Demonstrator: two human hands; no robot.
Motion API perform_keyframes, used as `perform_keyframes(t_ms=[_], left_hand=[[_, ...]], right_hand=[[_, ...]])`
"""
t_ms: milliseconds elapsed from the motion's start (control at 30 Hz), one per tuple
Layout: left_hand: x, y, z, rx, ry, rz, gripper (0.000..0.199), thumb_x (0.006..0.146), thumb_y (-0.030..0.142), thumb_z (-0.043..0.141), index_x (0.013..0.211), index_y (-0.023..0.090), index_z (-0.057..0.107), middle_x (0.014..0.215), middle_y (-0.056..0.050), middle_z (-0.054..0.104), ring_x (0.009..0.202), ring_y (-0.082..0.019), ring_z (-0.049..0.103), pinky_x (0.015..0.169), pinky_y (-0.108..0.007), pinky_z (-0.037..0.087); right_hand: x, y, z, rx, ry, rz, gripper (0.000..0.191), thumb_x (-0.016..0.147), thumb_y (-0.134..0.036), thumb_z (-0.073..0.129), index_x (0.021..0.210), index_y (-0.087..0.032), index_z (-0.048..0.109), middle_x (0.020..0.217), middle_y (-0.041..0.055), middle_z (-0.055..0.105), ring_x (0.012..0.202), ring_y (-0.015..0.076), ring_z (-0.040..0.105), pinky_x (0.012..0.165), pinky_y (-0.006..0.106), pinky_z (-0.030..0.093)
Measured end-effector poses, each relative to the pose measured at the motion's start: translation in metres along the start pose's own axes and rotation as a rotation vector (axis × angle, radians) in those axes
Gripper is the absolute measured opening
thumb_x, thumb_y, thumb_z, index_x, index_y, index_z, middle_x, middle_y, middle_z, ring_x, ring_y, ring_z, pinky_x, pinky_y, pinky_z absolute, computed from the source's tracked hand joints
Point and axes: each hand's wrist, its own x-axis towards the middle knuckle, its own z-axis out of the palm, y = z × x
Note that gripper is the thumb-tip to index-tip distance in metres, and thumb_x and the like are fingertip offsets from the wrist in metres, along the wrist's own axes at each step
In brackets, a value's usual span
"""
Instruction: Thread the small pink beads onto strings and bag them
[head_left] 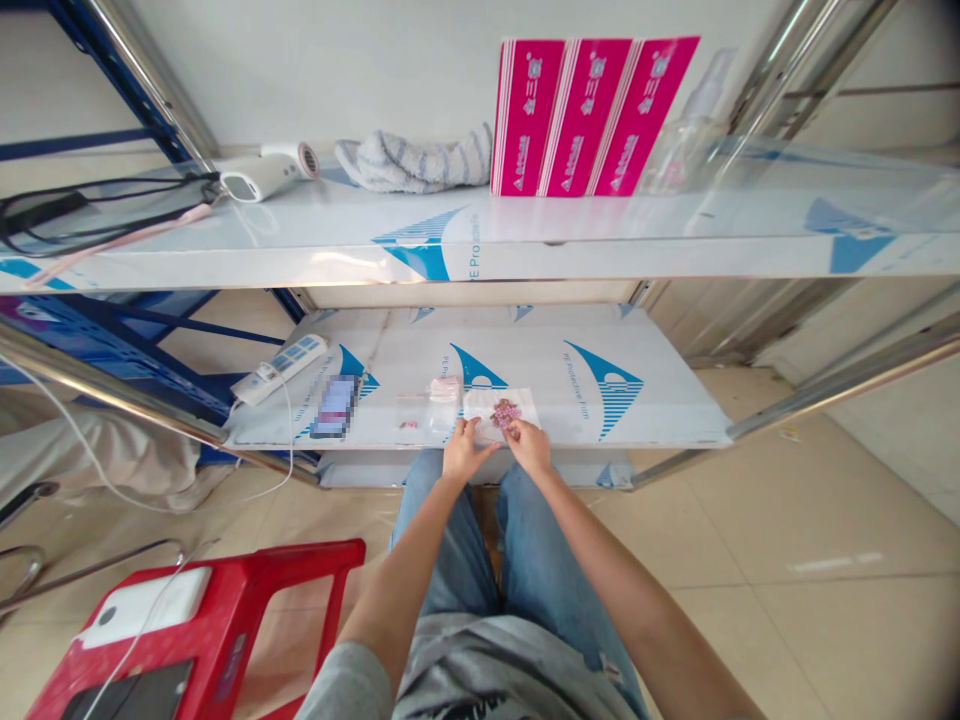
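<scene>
r hand [529, 446] w/ fingers closed on small pink cluster [505, 412], lying diag. just ahead of r fingertips, r hand nearer. l hand [465, 450] on white paper sheet [517, 402], grip unclear; clear plastic bag [442, 408] just beyond l fingers.

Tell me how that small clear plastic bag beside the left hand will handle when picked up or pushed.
The clear plastic bag will probably be floppy, since it lies flat and looks like thin film. It is likely light too, as the pink contents at one end look small. It may slide easily when pushed, because the shelf's protective film looks smooth and glossy.
</scene>
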Motion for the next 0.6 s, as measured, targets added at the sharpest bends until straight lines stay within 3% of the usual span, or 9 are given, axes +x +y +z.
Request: perform_keyframes(t_ms=[167,367,600], left_hand=[[-0.009,-0.005,-0.001,0.039,0.061,0.069,0.063,0.074,0.061,0.053,0.12,0.02,0.046,0.105,-0.007,0.053,0.098,-0.019,0.055,0.084,-0.031,0.047],[-0.003,-0.008,-0.013,0.074,0.091,0.099,0.063,0.072,0.064,0.052,0.117,0.02,0.049,0.103,-0.008,0.055,0.098,-0.02,0.055,0.087,-0.033,0.044],[0.014,0.001,-0.026,0.151,0.035,0.164,0.058,0.073,0.065,0.05,0.11,0.02,0.054,0.099,-0.007,0.057,0.097,-0.02,0.055,0.085,-0.032,0.043]], right_hand=[[0.003,-0.008,0.001,-0.083,0.019,-0.012,0.021,0.084,-0.035,0.049,0.086,-0.022,0.065,0.081,0.0021,0.068,0.08,0.0161,0.061,0.073,0.026,0.036],[0.006,-0.013,0.003,-0.189,0.008,-0.018,0.022,0.085,-0.032,0.047,0.088,-0.022,0.066,0.087,0.0062,0.068,0.088,0.0199,0.06,0.08,0.03,0.036],[0.011,-0.009,0.0,-0.238,-0.017,-0.041,0.023,0.083,-0.032,0.048,0.088,-0.02,0.067,0.087,0.0081,0.068,0.086,0.0214,0.06,0.08,0.033,0.036]])
